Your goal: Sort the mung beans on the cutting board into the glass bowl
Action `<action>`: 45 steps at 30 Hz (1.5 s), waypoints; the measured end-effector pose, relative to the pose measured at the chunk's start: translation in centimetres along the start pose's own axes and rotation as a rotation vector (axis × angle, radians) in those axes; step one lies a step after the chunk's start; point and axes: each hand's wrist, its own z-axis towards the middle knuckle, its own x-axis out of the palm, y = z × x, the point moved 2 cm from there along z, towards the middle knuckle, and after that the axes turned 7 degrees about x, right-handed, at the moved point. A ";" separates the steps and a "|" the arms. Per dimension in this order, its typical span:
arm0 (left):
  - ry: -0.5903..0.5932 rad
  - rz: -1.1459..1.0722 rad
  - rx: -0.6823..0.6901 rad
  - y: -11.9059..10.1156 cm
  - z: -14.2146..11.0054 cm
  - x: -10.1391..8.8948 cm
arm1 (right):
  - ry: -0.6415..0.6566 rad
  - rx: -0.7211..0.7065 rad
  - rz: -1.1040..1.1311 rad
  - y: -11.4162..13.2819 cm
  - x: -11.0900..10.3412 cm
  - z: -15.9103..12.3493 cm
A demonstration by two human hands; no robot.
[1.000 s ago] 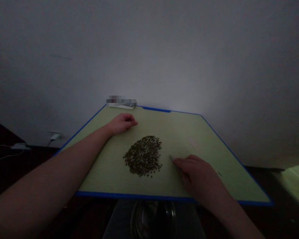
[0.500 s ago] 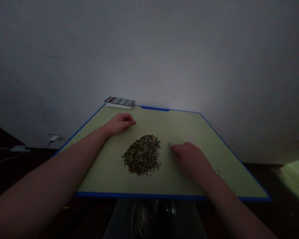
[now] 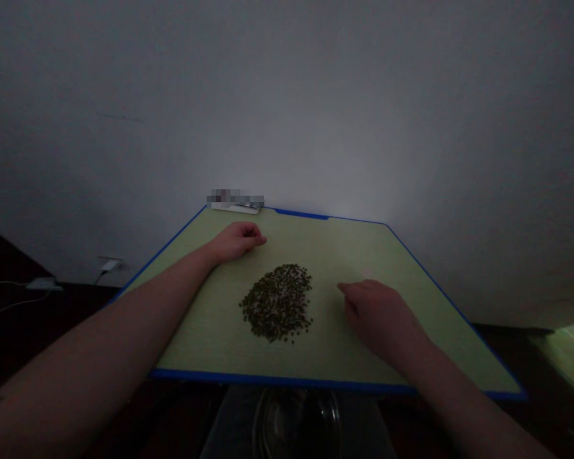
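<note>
A pile of small dark seeds or beans (image 3: 278, 303) lies spread in a single patch on the pale green tabletop (image 3: 205, 344). Behind its upper left side my left hand (image 3: 236, 242) rests on the table, fingers loosely curled and thumb pointing right, with nothing visible in it. To the right of the pile, apart from it, my right hand (image 3: 375, 312) is closed, thumb and index finger pressed together and pointing left. Whatever may be between those fingertips is too small or hidden to make out.
A phone-like slab on a white box (image 3: 234, 207), partly pixelated, sits at the far left corner. Blue edging (image 3: 277, 380) rims the table against the wall. Below the front edge, a shiny round container (image 3: 296, 421) is between my legs. Plugs and cables (image 3: 108, 266) are at left.
My right hand has drawn slightly right, away from the pile; a tiny pale bit at its fingertips no longer shows. My left hand stays put. The view has shifted slightly.
</note>
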 end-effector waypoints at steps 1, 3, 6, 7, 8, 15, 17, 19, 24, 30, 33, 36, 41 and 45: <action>-0.001 -0.002 -0.002 0.0 0.0 0.0 | 0.004 -0.065 0.033 1.0 0.0 -0.5; -0.001 -0.006 -0.004 0.0 0.0 0.0 | 0.013 -0.144 0.048 2.5 0.1 -1.1; 0.006 -0.015 0.002 0.1 0.0 0.0 | 0.032 -0.186 0.029 3.5 0.2 -0.9; 0.010 -0.015 0.004 0.1 0.0 0.1 | 0.037 -0.181 0.027 3.6 0.2 -0.7; 0.011 -0.016 0.006 0.0 0.0 0.0 | 0.042 -0.171 0.023 3.5 0.3 -0.4; 0.003 -0.002 0.007 0.0 0.0 0.0 | 0.110 -0.028 -0.095 0.8 0.8 2.0; -0.001 -0.002 0.002 0.1 0.0 0.0 | 0.132 0.063 -0.117 -0.8 0.6 2.7; 0.001 -0.004 -0.003 0.1 0.0 0.0 | 0.119 0.115 -0.118 -2.7 -0.2 3.7; 0.000 -0.007 0.000 -0.2 -0.1 0.0 | 0.030 0.003 0.134 -6.3 -2.4 8.0; -0.001 0.002 -0.015 -0.1 0.0 0.0 | 0.152 -0.201 0.345 -6.3 -0.3 13.0; 0.001 -0.004 -0.003 0.2 0.1 0.0 | 0.258 -0.262 0.388 -6.3 1.1 13.0; 0.005 -0.008 -0.002 0.3 0.1 0.0 | 0.309 -0.287 0.397 -7.8 1.5 11.3; 0.009 0.002 -0.002 0.2 0.1 0.0 | 0.374 -0.312 0.449 -11.1 1.2 7.3; 0.007 0.008 -0.002 0.0 0.0 0.0 | 0.326 -0.321 0.436 -11.5 0.5 5.9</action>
